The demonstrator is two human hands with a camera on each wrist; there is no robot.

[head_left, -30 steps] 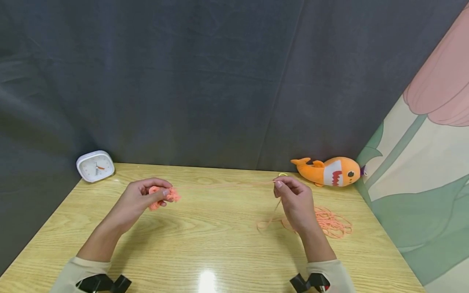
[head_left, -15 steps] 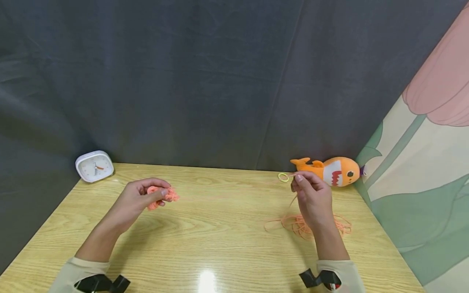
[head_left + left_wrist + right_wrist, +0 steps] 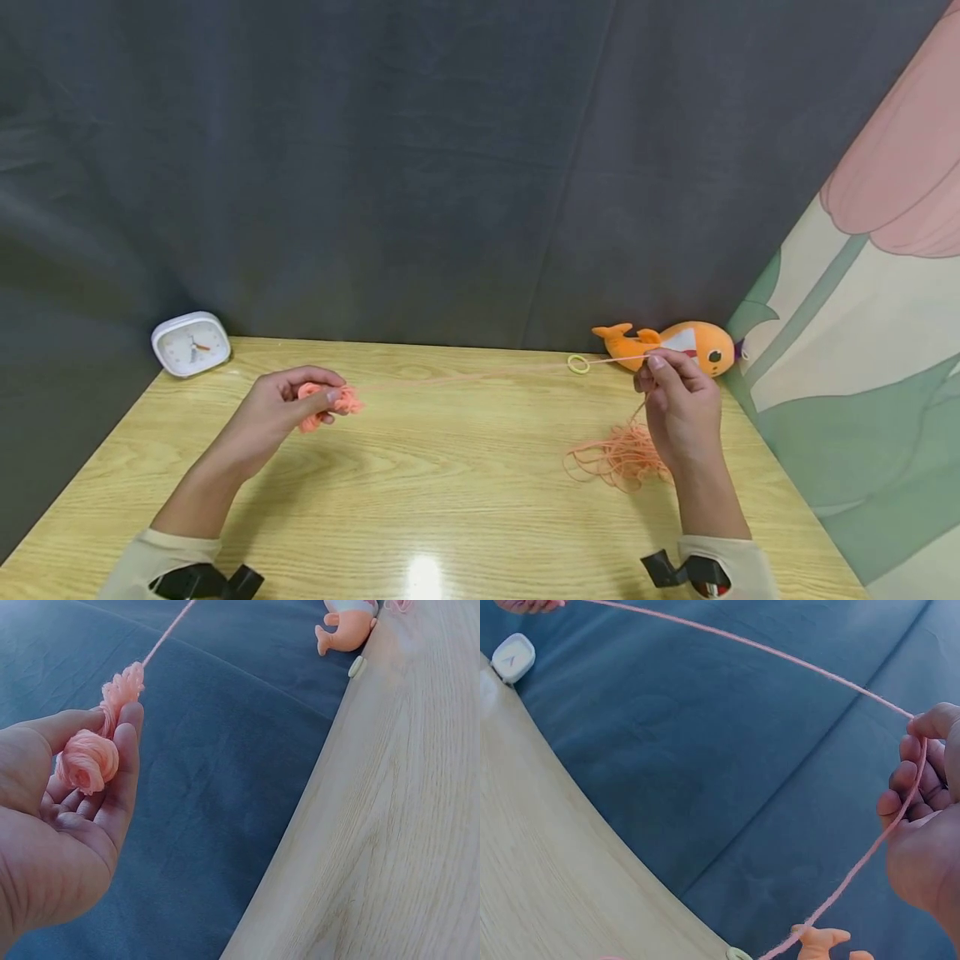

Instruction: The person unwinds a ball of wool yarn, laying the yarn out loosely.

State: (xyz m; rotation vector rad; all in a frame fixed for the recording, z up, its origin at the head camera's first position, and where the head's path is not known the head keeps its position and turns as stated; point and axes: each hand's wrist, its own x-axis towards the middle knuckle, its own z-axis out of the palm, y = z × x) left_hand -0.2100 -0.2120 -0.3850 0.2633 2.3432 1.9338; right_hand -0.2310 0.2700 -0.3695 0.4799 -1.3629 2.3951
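Note:
In the head view my left hand (image 3: 262,425) holds a small bundle of peach-coloured yarn (image 3: 349,401) between thumb and fingers. The left wrist view shows the bundle in two parts, a rounded coil (image 3: 88,759) near the palm and a looped tuft above the fingertips. A single yarn strand (image 3: 765,646) runs taut from it across to my right hand (image 3: 684,412), whose thumb and forefinger pinch it. Below the pinch the strand passes down along the right palm. On the table, left of my right wrist, lies a loose tangled yarn pile (image 3: 618,457), partly hidden by the hand.
The wooden table (image 3: 450,492) ends at a dark cloth backdrop (image 3: 390,183). A white clock (image 3: 191,344) stands at the back left corner. An orange toy shark (image 3: 716,346) lies at the back right, partly behind my right hand. Beside its tail is a yellow ring (image 3: 578,372).
My right hand has moved to the right, drawing the strand out longer, and now overlaps the toy shark. The yellow ring and more of the pile's left part are uncovered. The left hand has hardly moved.

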